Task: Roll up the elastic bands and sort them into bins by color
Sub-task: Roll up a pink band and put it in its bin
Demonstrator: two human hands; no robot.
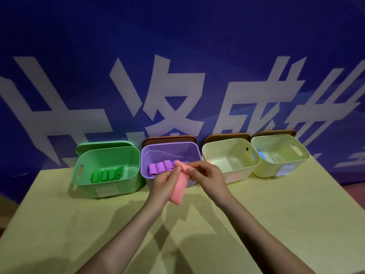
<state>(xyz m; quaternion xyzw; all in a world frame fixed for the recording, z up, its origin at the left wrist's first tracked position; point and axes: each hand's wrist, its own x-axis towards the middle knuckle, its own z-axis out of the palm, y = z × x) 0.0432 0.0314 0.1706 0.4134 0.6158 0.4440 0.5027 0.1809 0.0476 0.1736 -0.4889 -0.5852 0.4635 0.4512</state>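
Observation:
A pink elastic band (pixel 178 188) hangs above the table in front of the purple bin (pixel 169 149). My left hand (pixel 165 182) and my right hand (pixel 207 175) both pinch its upper end, and its lower part dangles flat. The purple bin holds several rolled purple bands (pixel 160 167). Several rolled green bands (pixel 107 175) lie in the green bin (pixel 88 155). Right of the purple bin stands a pale yellow bin (pixel 227 149) with a bit of pink showing at its left rim. A second pale yellow bin (pixel 280 143) at the far right shows a blue band (pixel 261 155) inside.
The bins stand in a row along the back of a yellow-green table (pixel 79 224). Lids lean behind them against a blue banner wall with large white characters. The table's right edge drops away past the far right bin.

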